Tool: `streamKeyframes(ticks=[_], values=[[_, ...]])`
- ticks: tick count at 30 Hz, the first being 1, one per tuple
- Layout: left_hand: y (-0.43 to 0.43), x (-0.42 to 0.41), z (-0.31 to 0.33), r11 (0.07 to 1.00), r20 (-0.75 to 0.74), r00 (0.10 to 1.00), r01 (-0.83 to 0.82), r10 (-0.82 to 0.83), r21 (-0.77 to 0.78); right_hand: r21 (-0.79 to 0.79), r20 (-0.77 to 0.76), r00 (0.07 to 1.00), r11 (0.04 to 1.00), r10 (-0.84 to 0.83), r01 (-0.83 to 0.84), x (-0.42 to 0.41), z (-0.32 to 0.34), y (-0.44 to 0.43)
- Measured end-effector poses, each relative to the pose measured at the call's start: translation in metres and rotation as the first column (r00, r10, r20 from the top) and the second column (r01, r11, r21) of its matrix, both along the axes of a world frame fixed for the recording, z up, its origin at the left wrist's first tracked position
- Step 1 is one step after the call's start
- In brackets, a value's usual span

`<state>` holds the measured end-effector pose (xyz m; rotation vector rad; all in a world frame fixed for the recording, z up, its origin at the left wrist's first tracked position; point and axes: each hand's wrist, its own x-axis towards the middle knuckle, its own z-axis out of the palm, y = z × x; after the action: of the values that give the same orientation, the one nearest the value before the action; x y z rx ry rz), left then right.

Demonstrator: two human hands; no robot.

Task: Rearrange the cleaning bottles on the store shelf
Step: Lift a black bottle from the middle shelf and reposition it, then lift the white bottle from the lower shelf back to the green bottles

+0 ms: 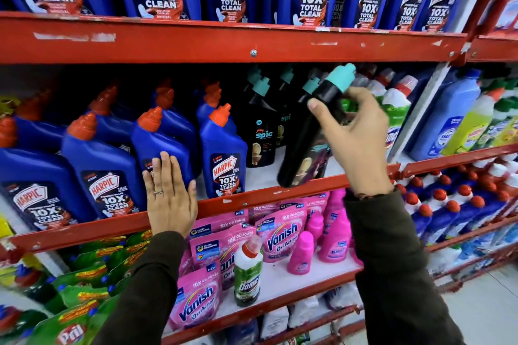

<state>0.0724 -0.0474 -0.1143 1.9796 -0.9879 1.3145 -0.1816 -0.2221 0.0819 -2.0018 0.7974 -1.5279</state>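
Head view: my right hand (361,137) grips a black bottle (311,134) (teal cap, tilted) above the middle shelf's red edge (266,193); my left hand (169,193) lies flat and open against a blue Harpic bottle (159,145).

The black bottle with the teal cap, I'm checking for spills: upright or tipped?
Tipped. The black bottle leans in the right hand, teal cap up-right, base at the shelf edge.

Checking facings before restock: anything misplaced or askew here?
Yes. A green Domex bottle stands alone among pink Vanish packs on the lower shelf. The black bottle in the right hand is tilted.
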Motion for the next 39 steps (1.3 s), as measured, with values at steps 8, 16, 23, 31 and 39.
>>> streamKeyframes(ticks=[8,16,23,31,39], values=[[0.001,0.001,0.0,1.0,0.005,1.0,-0.006,0.006,0.014,-0.069,-0.147,0.989,0.998,-0.019,0.009,0.061,-0.028,0.021],[0.001,0.0,0.001,1.0,0.009,1.0,-0.011,0.011,0.021,-0.074,-0.242,0.967,0.996,-0.074,0.058,0.076,-0.041,0.021],[0.001,0.001,0.0,1.0,0.032,0.999,-0.025,0.025,0.017,-0.082,-0.182,0.982,0.996,-0.042,0.027,0.064,-0.066,0.029],[0.0,-0.001,0.0,0.998,0.005,0.998,-0.058,0.058,0.026,0.161,-0.306,0.923,0.968,0.234,-0.192,0.041,-0.185,0.081],[-0.001,-0.001,0.0,0.995,0.04,0.995,-0.093,0.092,0.024,0.66,-0.368,0.835,0.747,0.408,-0.074,0.042,-0.29,0.096]])
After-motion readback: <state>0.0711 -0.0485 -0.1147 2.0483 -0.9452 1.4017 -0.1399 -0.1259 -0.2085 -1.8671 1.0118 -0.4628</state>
